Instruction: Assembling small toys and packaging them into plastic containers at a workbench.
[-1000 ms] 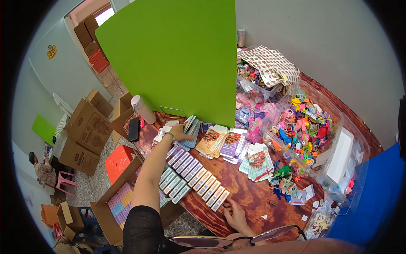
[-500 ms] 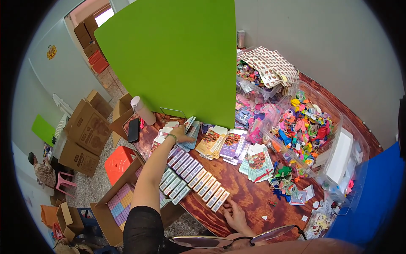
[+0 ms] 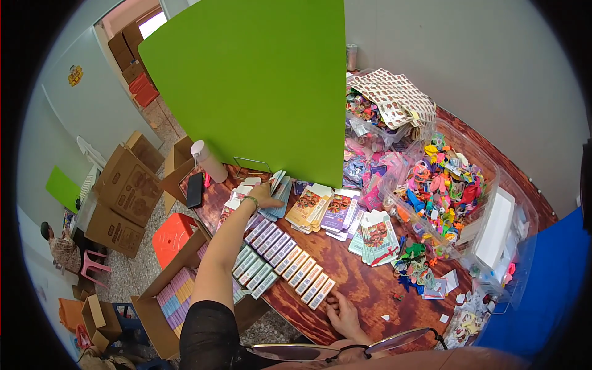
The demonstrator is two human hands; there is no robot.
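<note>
Left hand [image 3: 266, 196] pinching fanned flat card packets [image 3: 279, 189]; right hand [image 3: 343, 313] spread flat beside rowed slim boxes [image 3: 280, 260]. Risk: packets slipping, scattering across wooden tabletop [image 3: 364, 283].

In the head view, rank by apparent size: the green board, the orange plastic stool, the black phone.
1. Large flat green board.
2. Orange plastic stool, on the floor, farther from the camera, so its true size is unsure.
3. Slim black phone.
</note>
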